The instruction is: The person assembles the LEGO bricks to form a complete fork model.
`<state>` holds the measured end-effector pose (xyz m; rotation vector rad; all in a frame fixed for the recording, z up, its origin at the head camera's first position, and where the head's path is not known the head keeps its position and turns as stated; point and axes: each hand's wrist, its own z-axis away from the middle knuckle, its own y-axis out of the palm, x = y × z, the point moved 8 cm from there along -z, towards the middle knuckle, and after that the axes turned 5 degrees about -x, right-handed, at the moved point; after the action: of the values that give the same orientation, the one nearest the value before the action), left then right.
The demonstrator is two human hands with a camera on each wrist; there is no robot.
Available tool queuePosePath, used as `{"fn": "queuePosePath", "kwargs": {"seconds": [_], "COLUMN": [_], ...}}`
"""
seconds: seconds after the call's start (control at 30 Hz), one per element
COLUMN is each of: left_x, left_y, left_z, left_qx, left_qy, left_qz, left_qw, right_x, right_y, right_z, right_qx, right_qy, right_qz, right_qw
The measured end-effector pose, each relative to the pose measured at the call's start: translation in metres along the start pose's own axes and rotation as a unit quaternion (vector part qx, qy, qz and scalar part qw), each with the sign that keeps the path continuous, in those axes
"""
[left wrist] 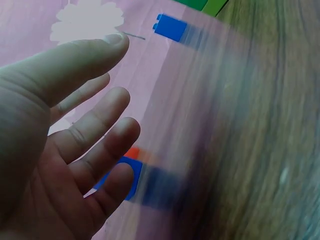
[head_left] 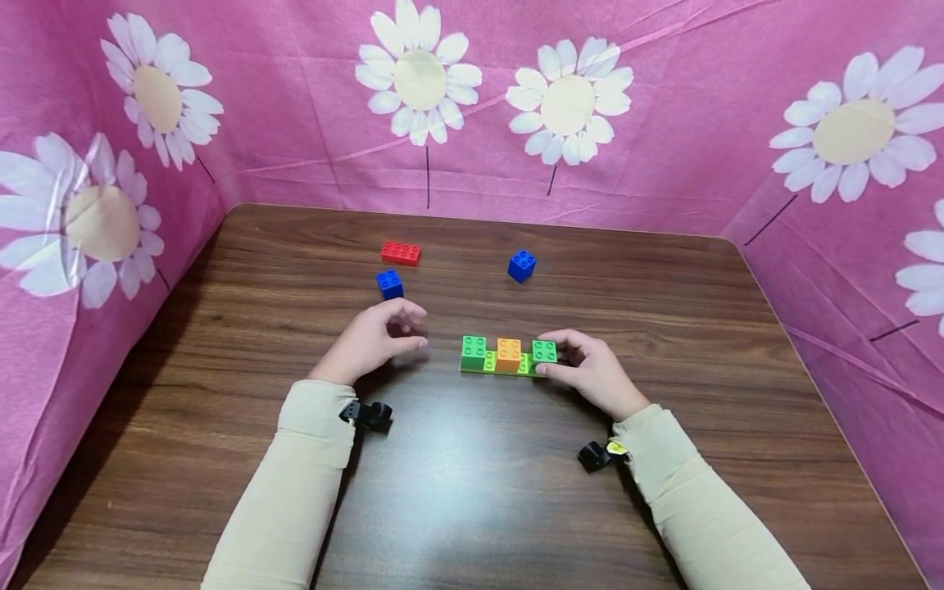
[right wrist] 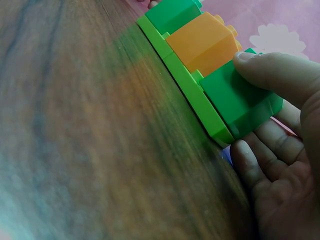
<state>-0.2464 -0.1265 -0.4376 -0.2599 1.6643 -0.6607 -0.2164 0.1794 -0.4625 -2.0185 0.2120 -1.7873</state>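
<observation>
Right-end green block (head_left: 544, 349): seated on lime strip (right wrist: 194, 95), on table (head_left: 221, 328); pinched by right hand's (head_left: 599, 380) fingers. Level, square pressure seems best.
Orange block (head_left: 509, 352): mid-strip.
Left hand (head_left: 369, 338): fingers relaxed, holding nothing; blue block (head_left: 390, 283) nearby.

Right of centre, the right hand (head_left: 596, 375) pinches a green block (head_left: 544, 349) on a lime strip (head_left: 490, 361) also bearing an orange block (head_left: 509, 354); left of centre, the left hand (head_left: 370, 340) is near a blue block (head_left: 389, 283).
</observation>
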Motion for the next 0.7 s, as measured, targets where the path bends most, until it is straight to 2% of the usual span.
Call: {"fn": "queuePosePath", "kwargs": {"seconds": [0.4,0.7], "left_x": [0.020,0.031], "left_y": [-0.025,-0.042], "left_z": [0.003,0.005], "left_qx": [-0.038,-0.077], "left_qy": [-0.030,-0.031], "left_qz": [0.012,0.005], "left_qw": [0.9988,0.9966], "right_x": [0.001,0.001], "right_y": [0.000,0.000], "right_z": [0.000,0.000], "right_qx": [-0.001,0.001], "right_qy": [-0.007,-0.003], "right_qz": [0.003,0.007], "right_qw": [1.0000,1.0000]}}
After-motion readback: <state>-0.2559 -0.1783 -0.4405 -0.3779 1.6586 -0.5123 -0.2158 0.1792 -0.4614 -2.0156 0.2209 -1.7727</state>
